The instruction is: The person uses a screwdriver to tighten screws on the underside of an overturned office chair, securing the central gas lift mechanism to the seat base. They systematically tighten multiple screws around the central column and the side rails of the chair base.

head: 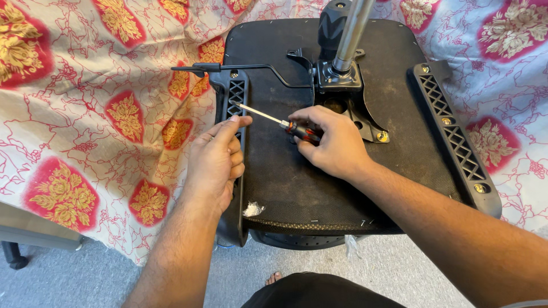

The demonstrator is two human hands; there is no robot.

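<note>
An upturned black office chair seat [297, 182] lies on a bed, its metal mechanism plate [342, 85] and chrome gas column [351, 34] pointing up. My right hand [331, 142] grips a screwdriver [285, 124] with a red and black handle; its shaft points left toward the left black armrest bracket [235, 97]. My left hand [216, 162] rests on that bracket's lower part, fingers partly curled, index finger stretched near the screwdriver tip. The right armrest bracket [454, 140] carries gold screws.
A bedsheet [85, 114] in white and red with gold flowers covers the bed. A black adjustment lever [228, 67] sticks out left from the mechanism. Grey carpet [240, 279] lies below, with a toe [274, 278] visible and a dark furniture leg [14, 259] at the left.
</note>
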